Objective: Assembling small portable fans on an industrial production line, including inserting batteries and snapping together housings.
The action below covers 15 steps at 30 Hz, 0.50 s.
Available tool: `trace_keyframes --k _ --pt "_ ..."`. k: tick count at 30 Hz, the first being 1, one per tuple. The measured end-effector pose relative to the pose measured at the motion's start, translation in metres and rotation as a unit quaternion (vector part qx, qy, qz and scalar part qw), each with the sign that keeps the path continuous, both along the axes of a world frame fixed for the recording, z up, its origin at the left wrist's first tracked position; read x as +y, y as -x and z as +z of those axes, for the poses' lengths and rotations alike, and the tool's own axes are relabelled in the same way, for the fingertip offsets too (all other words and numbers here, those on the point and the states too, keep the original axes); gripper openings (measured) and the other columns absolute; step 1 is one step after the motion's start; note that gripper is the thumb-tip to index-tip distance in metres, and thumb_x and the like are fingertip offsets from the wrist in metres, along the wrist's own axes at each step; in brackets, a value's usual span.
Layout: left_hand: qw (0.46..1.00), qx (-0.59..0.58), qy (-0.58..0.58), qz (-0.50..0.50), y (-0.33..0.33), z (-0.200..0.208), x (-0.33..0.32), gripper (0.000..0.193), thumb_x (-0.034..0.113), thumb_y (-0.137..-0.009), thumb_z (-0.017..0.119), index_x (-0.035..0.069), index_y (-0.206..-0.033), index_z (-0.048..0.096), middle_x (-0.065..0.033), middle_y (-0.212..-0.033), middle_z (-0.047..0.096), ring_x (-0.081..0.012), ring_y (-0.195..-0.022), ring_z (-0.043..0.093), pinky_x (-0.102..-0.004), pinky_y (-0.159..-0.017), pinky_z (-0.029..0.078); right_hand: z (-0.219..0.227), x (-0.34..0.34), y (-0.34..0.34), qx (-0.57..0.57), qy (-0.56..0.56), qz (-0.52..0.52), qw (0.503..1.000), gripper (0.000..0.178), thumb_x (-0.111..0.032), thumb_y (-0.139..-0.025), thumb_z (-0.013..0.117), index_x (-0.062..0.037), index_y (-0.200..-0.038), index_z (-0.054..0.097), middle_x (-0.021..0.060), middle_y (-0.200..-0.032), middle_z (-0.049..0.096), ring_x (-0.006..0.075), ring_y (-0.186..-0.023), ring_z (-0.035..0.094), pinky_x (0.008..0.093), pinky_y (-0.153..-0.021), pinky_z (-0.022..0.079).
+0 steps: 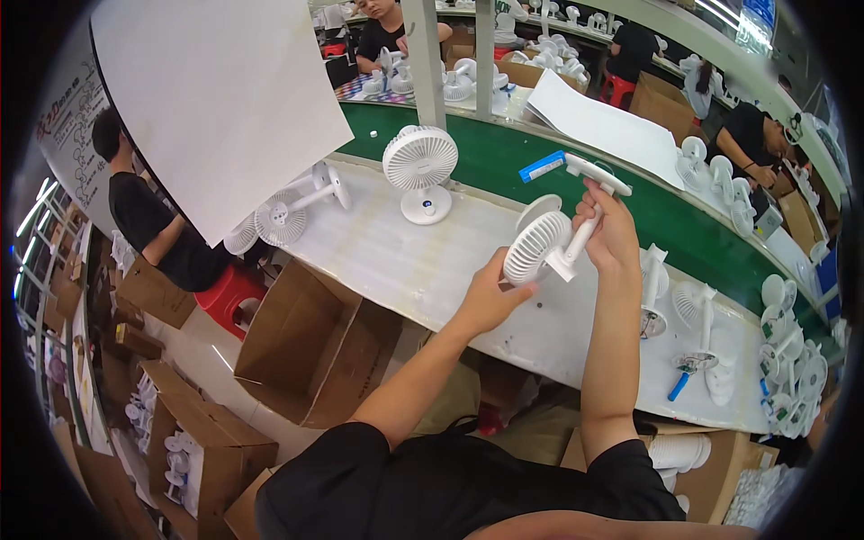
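Note:
Above the bench I hold a small white desk fan (538, 250) tilted, its head low and its base raised toward the far right. My left hand (490, 295) grips the edge of the caged fan head. My right hand (609, 227) is wrapped round the stem close to the base (596, 173). A blue cylindrical battery (543, 166) sticks out beside the base, whose underside seems open. A white round disc (537, 209) shows just behind the fan head; whether it touches the fan I cannot tell. An upright white fan (420, 171) stands farther left.
White fans (281, 220) lie at the bench's left end. On the right, a fan with a hanging blue battery (691, 362) lies near several others. A green belt (504, 144) runs beyond the bench (378, 247). An open cardboard box (306, 346) stands below left. Several people work nearby.

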<state>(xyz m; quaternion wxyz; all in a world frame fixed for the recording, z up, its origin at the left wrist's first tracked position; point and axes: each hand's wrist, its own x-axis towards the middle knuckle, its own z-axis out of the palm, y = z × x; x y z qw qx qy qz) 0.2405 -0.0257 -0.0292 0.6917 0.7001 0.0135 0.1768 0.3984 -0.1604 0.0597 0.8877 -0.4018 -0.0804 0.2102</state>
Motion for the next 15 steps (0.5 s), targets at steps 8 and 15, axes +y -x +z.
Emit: trace_keyframes --k 8,15 --pt "0.958 0.002 0.279 -0.062 -0.019 0.02 -0.032 0.043 0.011 -0.089 0.065 0.001 -0.129 0.052 -0.0137 -0.111 0.065 -0.0208 -0.101 0.064 -0.0307 -0.088 0.051 0.052 -0.025 0.025 0.026 -0.025 -0.034 0.999 0.023 -0.002 -0.091 0.057 0.0037 -0.113 0.059 0.0123 -0.094 0.062 0.0182 -0.086 0.059 0.0271 -0.078 0.049" --pt "0.86 0.005 0.49 -0.142 0.002 0.029 -0.017 0.04 0.013 -0.092 0.062 0.001 -0.129 0.052 -0.0161 -0.117 0.064 -0.0236 -0.103 0.065 -0.0368 -0.088 0.054 0.06 -0.034 0.044 -0.185 0.129 -0.022 0.974 0.02 0.001 -0.089 0.055 0.002 -0.108 0.063 0.0126 -0.103 0.064 0.0193 -0.097 0.061 0.0285 -0.085 0.048"
